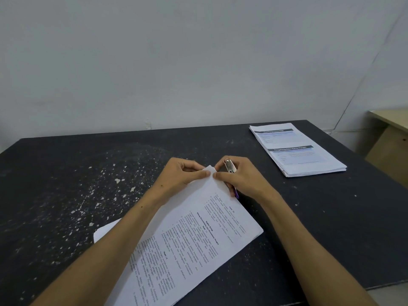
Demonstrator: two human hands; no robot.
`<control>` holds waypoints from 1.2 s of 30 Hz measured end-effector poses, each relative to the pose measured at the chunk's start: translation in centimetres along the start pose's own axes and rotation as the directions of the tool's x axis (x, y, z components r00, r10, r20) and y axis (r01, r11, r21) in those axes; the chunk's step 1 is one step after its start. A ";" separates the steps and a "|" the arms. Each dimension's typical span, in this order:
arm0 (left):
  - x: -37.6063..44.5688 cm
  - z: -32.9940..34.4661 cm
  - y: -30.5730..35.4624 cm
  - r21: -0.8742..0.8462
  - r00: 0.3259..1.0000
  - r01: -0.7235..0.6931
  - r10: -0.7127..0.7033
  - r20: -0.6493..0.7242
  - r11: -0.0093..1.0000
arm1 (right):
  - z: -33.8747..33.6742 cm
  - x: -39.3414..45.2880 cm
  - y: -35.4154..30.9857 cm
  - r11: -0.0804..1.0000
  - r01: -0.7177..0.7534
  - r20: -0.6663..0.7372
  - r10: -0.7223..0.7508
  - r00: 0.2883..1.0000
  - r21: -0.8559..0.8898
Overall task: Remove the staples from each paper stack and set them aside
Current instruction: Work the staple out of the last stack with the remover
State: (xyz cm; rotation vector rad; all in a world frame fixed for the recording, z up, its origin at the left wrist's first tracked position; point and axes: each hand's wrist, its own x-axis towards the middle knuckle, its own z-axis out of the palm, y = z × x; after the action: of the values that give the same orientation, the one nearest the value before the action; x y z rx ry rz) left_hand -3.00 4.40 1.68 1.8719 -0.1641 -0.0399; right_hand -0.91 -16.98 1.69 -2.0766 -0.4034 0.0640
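Nearest to me: both my forearms reach forward over a printed paper stack (198,239) lying slantwise on the dark, paint-flecked table (66,184).
Stack's long axis: it runs from my lower left up to a far corner at upper right, and that corner sits right between my two hands.
Left hand (178,175): fingers curled, thumb and forefinger pinching the far corner of the top sheets, on its left side.
Right hand (240,177): fingers wrapped round a metal staple remover (229,166) with a purple end showing below my palm; my thumb tip presses the same corner from the right.
Staple: I cannot see it; my guess is that it lies under my fingertips in that corner.
Key relation: the tool's metal end points away from me, just beyond the corner and touching distance from it, so my right hand is the one placed to work it.
Second stack (298,149): lies flat, well apart, at the table's far right.
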 end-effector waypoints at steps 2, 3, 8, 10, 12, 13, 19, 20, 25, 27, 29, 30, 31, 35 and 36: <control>0.0 -0.2 0.1 -0.005 1.000 -0.008 0.008 0.010 1.000 | 0.1 -0.2 0.0 0.999 0.041 -0.022 -0.041 0.999 0.005; 0.0 -0.3 0.2 -0.007 1.000 -0.012 0.012 0.021 1.000 | 0.2 -0.3 0.0 0.998 0.067 -0.031 -0.066 0.997 0.013; 0.1 -0.9 0.1 0.025 0.997 -0.022 0.020 0.070 0.999 | 0.7 -0.9 0.1 0.985 0.168 -0.068 -0.167 0.984 0.022; -0.1 -0.9 0.0 0.026 0.998 -0.033 0.032 0.056 0.999 | 0.8 -1.2 0.1 0.984 0.177 -0.057 -0.175 0.983 0.031; -0.3 -0.9 -0.1 0.003 0.997 -0.066 0.065 0.048 0.998 | 0.9 -1.4 0.1 0.984 0.172 -0.044 -0.171 0.984 0.038; -0.5 -0.9 -0.1 -0.004 0.995 -0.080 0.081 0.051 0.997 | 0.9 -1.4 0.1 0.985 0.168 -0.036 -0.166 0.985 0.034; -0.7 -0.9 0.0 0.000 0.990 -0.117 0.117 0.083 0.993 | 0.8 -1.6 0.3 0.990 0.144 -0.016 -0.144 0.989 0.004; -0.7 -0.9 0.0 0.009 0.989 -0.121 0.120 0.087 0.993 | 0.7 -1.7 0.3 0.989 0.145 -0.017 -0.145 0.989 0.002; -0.6 -0.9 0.0 0.041 0.989 -0.131 0.127 0.073 0.991 | 0.8 -1.8 0.1 0.982 0.181 -0.024 -0.180 0.983 0.056; -0.5 -0.9 0.1 0.044 0.987 -0.147 0.144 0.066 0.988 | 0.9 -1.8 0.0 0.981 0.188 -0.036 -0.186 0.982 0.055; -0.6 -0.8 0.1 0.049 0.985 -0.166 0.163 0.061 0.985 | 1.1 -1.7 0.0 0.980 0.191 -0.049 -0.188 0.981 0.059; -0.6 -0.8 0.2 0.051 0.983 -0.178 0.175 0.061 0.983 | 1.1 -1.7 0.0 0.979 0.197 -0.054 -0.194 0.980 0.060; -0.6 -0.8 0.1 0.054 0.980 -0.193 0.190 0.060 0.980 | 1.1 -1.8 0.0 0.977 0.206 -0.058 -0.202 0.978 0.059; -0.7 -0.8 0.0 0.070 0.966 -0.256 0.253 0.043 0.964 | 1.2 -1.8 -0.1 0.969 0.244 -0.094 -0.239 0.966 0.040; -0.6 -0.7 0.0 0.080 0.964 -0.267 0.265 0.035 0.960 | 1.2 -1.8 -0.1 0.966 0.256 -0.109 -0.251 0.962 0.032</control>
State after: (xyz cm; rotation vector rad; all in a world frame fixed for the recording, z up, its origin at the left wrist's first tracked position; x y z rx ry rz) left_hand -3.56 5.19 1.88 1.9186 -0.4391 0.1319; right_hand -2.93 -16.50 0.92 -1.9581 -0.5952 -0.1859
